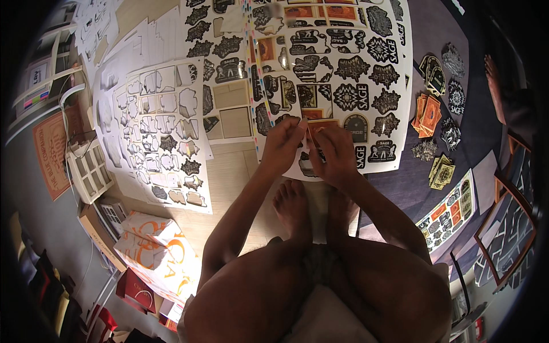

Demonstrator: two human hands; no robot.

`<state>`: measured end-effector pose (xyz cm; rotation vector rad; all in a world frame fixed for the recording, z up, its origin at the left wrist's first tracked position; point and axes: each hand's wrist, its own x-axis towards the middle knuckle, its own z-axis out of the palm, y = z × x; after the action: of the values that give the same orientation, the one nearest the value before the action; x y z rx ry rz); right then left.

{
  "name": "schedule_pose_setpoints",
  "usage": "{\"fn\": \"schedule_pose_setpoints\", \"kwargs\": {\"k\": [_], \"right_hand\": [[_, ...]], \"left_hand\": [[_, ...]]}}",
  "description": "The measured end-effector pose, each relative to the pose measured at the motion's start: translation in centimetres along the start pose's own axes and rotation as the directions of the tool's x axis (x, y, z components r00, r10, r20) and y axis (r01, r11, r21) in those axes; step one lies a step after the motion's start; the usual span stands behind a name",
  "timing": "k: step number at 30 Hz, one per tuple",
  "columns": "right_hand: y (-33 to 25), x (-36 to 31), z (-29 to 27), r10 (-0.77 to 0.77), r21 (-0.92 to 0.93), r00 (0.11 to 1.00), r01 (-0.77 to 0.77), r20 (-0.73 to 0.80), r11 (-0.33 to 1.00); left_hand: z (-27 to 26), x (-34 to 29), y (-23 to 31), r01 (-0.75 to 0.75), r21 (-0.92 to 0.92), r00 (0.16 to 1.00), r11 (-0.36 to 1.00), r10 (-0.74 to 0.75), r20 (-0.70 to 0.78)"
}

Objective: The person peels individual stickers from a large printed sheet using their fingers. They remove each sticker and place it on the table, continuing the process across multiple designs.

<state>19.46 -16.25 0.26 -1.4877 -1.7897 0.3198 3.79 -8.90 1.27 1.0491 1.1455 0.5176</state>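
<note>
An orange rectangular sticker (318, 127) is being peeled from the large white die-cut sheet (394, 86) at twelve o'clock, pinched between left hand (282, 144) and right hand (334, 153); a clean lift is called for.

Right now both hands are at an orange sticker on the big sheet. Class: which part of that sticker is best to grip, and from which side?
Grip the orange sticker by its near edge, coming from the person's side. It lies flat on the sticker sheet, so only a lifted edge gives purchase, and the left hand and right hand already pinch there. A low, shallow pull probably suits a thin sticker best.
</note>
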Motion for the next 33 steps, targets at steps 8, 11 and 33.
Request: {"fn": "schedule_pose_setpoints", "kwargs": {"k": [8, 11, 33], "right_hand": [[0.1, -0.2, -0.4, -0.082, -0.014, 0.99, 0.081, -0.117, 0.997], [-0.2, -0.5, -0.8, 0.01, 0.074, 0.98, 0.005, -0.2, 0.997], [7.9, -2.9, -15.6, 0.797, 0.469, 0.403, -0.653, -0.449, 0.594]], "left_hand": [[1.4, 0.1, 0.3, 0.057, -0.017, 0.99, 0.998, -0.059, -0.131], [1.7, -0.1, 0.3, 0.041, 0.045, 0.987, 0.998, -0.034, -0.16], [0.7, -0.6, -0.8, 0.035, 0.003, 0.987, 0.999, -0.035, -0.155]]}}
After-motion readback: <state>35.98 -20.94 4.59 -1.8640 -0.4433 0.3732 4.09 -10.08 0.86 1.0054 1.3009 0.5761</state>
